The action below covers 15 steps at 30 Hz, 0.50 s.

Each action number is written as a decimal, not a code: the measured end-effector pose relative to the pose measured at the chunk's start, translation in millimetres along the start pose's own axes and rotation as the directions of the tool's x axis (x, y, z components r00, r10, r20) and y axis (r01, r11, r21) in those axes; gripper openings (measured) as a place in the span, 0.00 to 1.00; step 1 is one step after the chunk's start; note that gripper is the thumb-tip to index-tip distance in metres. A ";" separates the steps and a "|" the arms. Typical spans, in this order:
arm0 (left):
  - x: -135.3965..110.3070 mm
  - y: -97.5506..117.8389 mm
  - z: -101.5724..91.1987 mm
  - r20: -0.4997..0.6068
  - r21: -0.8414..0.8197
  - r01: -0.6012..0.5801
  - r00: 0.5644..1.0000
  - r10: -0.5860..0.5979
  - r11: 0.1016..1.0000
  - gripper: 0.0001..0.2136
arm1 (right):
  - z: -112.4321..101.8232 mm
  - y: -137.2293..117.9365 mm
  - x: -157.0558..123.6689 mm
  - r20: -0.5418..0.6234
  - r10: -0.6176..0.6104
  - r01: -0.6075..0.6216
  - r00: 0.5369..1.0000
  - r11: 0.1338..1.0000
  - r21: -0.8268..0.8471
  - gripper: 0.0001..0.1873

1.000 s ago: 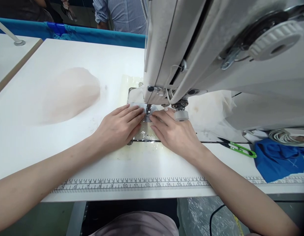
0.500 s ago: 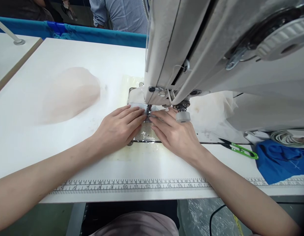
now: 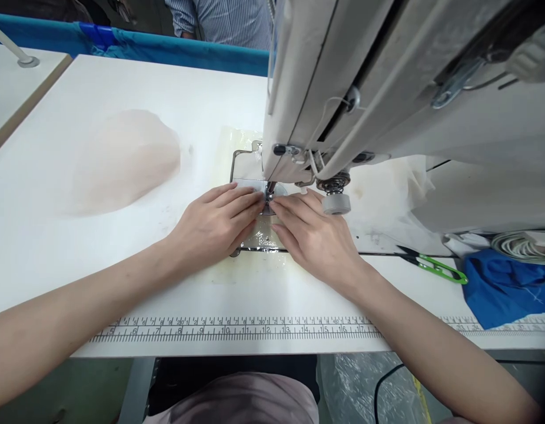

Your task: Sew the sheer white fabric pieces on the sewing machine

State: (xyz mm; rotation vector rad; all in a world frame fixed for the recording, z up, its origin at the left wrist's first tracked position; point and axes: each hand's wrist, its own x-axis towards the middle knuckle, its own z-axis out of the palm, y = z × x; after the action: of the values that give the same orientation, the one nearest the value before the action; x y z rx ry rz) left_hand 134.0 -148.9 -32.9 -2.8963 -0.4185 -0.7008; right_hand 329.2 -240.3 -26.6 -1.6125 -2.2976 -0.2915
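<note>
My left hand (image 3: 215,221) lies palm down beside the presser foot (image 3: 269,189) of a white sewing machine (image 3: 325,76), its fingers stretched out toward the needle area. From the other side my right hand (image 3: 314,227) rests likewise, fingers extended, fingertips close to those of the left. Under the fingertips shows a small strip of pale bluish material (image 3: 250,184), mostly hidden, so I cannot tell its kind. The metal bed plate (image 3: 246,165) surrounds the foot, with shiny clear tape (image 3: 261,238) at its near side.
Green-handled thread snips (image 3: 438,268) lie to the right beside a blue cloth (image 3: 502,288). A ruler tape (image 3: 246,330) runs along the white table's (image 3: 122,247) front edge. At the back, beyond a blue fabric trough (image 3: 179,56), stands a person in a striped shirt (image 3: 232,20).
The view has shifted slightly, so the machine head appears further right and the table a little higher. Both hands keep practically the same place at the presser foot.
</note>
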 end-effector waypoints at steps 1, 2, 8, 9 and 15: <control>0.0 0.0 -0.1 0.001 -0.003 -0.005 1.000 0.005 1.000 0.14 | -0.4 -0.5 0.1 -0.001 0.004 -0.004 1.000 1.000 0.009 0.17; 0.1 0.0 -0.2 0.003 -0.006 -0.009 1.000 0.009 1.000 0.14 | -0.9 -0.9 0.2 -0.001 0.005 -0.005 1.000 1.000 0.013 0.17; 0.4 -1.0 0.2 0.020 -0.017 -0.014 1.000 0.014 1.000 0.14 | -2.5 1.0 -1.0 -0.009 -0.035 0.035 0.999 0.999 -0.033 0.15; 0.3 -1.1 0.2 0.022 -0.022 -0.013 1.000 0.014 1.000 0.14 | -2.7 1.7 -1.5 -0.008 -0.037 0.037 0.999 0.999 -0.037 0.15; 0.6 0.3 -0.4 0.008 -0.051 0.004 1.000 -0.004 0.999 0.14 | -4.4 3.3 -2.6 -0.002 -0.029 0.029 1.000 0.997 -0.078 0.14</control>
State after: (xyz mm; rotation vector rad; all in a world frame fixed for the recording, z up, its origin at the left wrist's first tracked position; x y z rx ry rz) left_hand 134.4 -149.2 -32.2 -2.9478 -0.4134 -0.7108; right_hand 333.8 -243.0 -23.5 -1.6154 -2.3355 -0.3952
